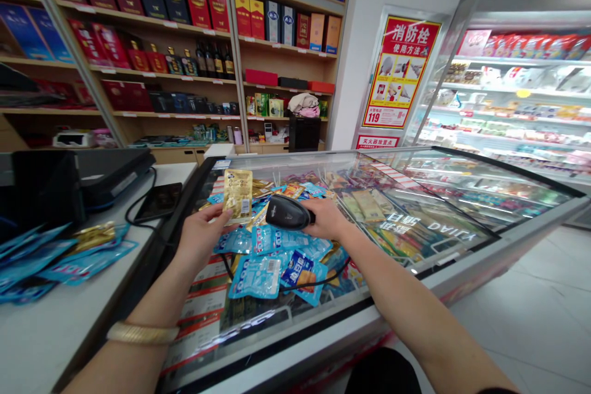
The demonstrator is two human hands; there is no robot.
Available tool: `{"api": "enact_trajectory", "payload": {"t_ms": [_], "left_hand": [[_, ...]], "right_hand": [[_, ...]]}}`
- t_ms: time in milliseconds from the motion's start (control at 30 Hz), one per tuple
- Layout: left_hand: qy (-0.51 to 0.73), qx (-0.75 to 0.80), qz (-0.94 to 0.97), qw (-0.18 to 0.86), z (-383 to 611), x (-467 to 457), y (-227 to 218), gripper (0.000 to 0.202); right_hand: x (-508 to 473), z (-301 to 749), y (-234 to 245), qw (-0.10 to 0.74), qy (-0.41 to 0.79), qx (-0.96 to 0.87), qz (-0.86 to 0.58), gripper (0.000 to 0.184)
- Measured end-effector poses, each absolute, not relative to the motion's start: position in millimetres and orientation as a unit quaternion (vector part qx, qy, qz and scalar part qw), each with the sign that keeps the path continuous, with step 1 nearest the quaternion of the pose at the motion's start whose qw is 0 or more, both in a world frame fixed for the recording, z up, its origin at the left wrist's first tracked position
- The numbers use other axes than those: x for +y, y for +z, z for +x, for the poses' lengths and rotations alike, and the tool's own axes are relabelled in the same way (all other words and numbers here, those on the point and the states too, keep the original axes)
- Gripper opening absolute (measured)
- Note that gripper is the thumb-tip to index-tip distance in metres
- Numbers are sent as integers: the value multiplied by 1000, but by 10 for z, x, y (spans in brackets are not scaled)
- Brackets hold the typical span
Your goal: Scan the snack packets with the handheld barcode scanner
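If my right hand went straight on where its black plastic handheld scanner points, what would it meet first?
Probably the shiny gold foil packet in your left hand: the scanner in your right hand points roughly towards it. Depth is unclear, so it might pass beside it.

Both bare forearms reach in from below. The left forearm point(159, 295) enters at eight o'clock and points toward one; the left wrist point(185, 255) runs nearly in line with it, and the left hand point(205, 231) pinches between thumb and fingers. The right forearm point(406, 295) enters at four o'clock and points toward ten. The right hand point(323, 218), at three o'clock from the left one, grips with its fingers curled, mostly hidden.
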State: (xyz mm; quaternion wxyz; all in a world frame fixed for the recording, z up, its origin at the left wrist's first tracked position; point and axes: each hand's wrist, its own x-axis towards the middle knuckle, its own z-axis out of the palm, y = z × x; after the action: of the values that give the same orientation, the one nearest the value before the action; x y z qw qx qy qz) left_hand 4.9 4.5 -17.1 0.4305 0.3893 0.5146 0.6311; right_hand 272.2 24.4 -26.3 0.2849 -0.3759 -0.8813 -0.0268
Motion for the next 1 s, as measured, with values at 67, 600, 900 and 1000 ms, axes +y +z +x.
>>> {"api": "enact_trajectory", "payload": {"t_ms": [67,600,900,1000], "left_hand": [[632,514,391,429,44,49,-177,24],[629,517,399,422,37,43,-199,22],[681,538,329,372,-238,-67,105,12],[725,526,253,365,-483,-218,313,9]], "right_hand": [[243,2719,-261,286,-26,-882,-374,22],[251,2721,-261,286,-29,-883,-371,25],[267,2772,-312,313,-23,-874,-372,26],[269,2779,-311,317,-18,-872,-371,26]]}}
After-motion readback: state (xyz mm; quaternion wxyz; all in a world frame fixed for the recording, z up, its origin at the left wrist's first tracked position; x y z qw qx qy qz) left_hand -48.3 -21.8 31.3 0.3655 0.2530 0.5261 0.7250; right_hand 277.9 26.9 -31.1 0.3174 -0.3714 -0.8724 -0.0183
